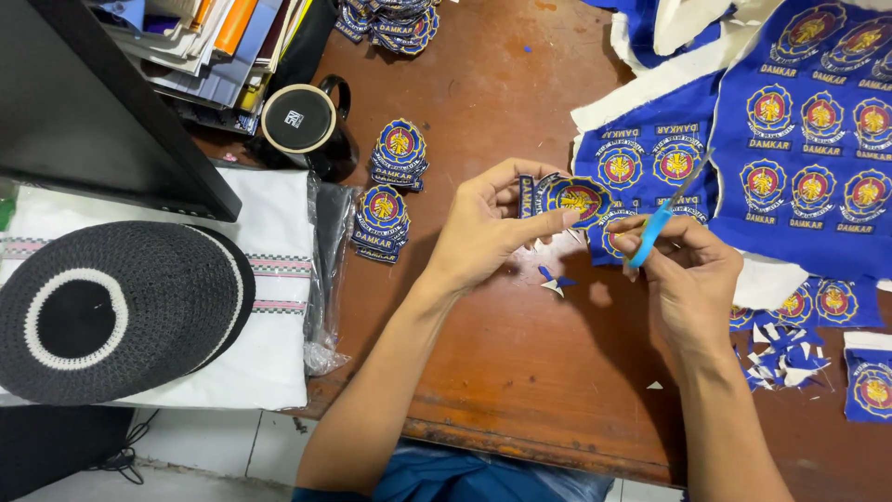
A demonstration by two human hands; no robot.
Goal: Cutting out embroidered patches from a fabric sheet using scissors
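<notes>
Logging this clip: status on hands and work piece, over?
Left hand pinches blue embroidered patch. Right hand grips blue-handled scissors beside the patch. Fabric scraps on table below; nothing in the way.

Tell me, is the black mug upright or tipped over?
Upright. The black mug stands on the wooden table, its round top facing up toward the camera and its handle out to the side.

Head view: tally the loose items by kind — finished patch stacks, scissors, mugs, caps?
Stacks of cut patches: 3
Blue-handled scissors, in the right hand: 1
Patch held in the left hand: 1
Black mug: 1
Black knit cap: 1
Total: 7
</notes>
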